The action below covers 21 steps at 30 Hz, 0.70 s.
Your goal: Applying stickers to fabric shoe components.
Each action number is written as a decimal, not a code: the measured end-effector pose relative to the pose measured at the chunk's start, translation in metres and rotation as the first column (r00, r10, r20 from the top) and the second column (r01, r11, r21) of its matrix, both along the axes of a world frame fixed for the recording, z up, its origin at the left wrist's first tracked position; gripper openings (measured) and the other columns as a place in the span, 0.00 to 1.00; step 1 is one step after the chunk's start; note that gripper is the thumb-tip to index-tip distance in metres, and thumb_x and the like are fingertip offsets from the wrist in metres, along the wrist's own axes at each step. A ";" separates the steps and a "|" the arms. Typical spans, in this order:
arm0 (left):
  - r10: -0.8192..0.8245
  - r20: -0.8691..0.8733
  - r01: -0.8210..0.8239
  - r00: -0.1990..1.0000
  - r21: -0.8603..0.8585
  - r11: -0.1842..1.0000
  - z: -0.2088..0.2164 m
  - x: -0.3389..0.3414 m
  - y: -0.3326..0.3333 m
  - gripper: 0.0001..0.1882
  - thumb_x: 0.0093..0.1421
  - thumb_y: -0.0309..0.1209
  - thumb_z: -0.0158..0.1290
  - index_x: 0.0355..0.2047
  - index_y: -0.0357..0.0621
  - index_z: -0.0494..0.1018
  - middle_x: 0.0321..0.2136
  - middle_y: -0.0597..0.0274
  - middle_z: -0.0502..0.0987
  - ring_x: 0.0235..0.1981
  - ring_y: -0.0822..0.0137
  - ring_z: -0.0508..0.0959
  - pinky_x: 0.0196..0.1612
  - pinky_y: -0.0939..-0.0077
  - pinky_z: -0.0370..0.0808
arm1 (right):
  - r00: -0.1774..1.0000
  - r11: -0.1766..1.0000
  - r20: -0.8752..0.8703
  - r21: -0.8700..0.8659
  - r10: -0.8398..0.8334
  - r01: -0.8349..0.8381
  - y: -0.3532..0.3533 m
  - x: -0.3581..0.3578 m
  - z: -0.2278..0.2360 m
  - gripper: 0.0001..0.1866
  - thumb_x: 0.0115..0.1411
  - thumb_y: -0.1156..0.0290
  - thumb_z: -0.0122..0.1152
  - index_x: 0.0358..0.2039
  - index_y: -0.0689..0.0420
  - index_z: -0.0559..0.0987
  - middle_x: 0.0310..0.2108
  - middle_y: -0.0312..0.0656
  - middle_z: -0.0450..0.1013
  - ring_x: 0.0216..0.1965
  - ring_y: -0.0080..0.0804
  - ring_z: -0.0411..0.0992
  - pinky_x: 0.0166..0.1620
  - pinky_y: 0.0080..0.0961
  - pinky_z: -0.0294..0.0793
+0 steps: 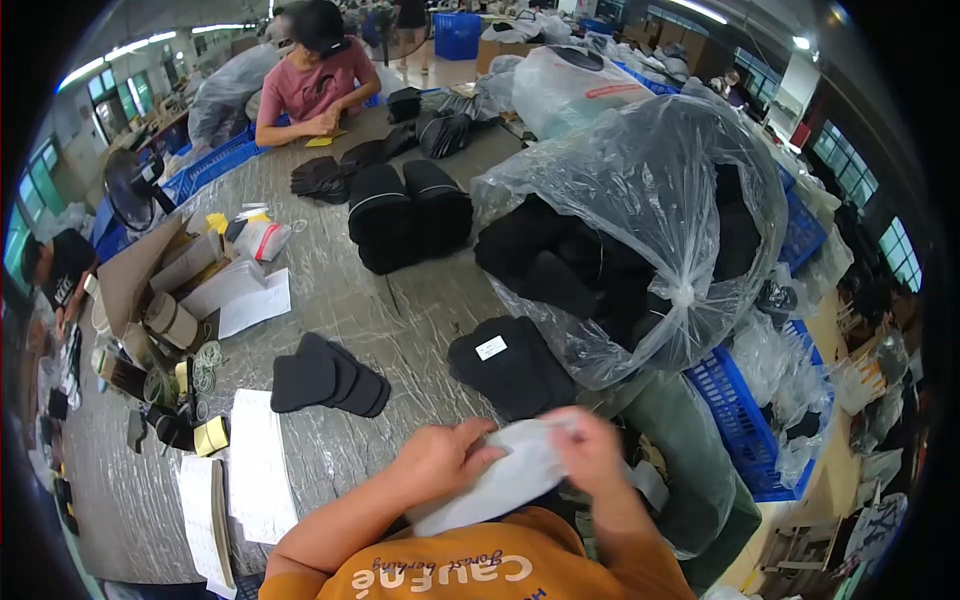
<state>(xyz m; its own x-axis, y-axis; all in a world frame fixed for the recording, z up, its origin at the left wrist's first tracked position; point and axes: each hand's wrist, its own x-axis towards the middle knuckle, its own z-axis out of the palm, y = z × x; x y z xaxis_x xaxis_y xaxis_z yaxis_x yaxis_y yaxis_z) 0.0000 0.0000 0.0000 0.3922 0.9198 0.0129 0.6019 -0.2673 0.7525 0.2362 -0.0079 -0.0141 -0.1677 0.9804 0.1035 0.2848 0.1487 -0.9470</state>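
In the head view, the person's left hand (440, 465) pinches the left side of a white sheet (495, 480) between thumb and fingers, while the right hand (590, 450) is at the sheet's upper right end, too blurred to tell how its fingers close. The sheet is tilted in front of the orange shirt (480, 560), at the near side of the table (400, 330). Just beyond it lies a stack of black pads (530, 375) bearing a small white label (491, 347); to the left, a fanned group of black pieces (310, 375) lies near white papers (260, 465). Farther right sits a clear plastic bag (660, 170) with black pieces inside. Across the table, a co-worker in a pink shirt (312, 85) has both hands near a yellow piece (319, 142).
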 end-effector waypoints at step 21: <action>0.688 0.360 -0.220 0.630 -0.767 0.603 -0.026 0.057 0.069 0.42 0.59 0.52 0.55 0.55 0.22 0.59 0.47 0.44 0.72 0.50 0.56 0.73 0.54 0.65 0.70 | 0.966 0.987 0.260 -0.154 -0.003 0.044 0.141 0.005 -0.036 0.44 0.52 0.53 0.68 0.62 0.60 0.59 0.57 0.60 0.63 0.58 0.54 0.64 0.59 0.40 0.64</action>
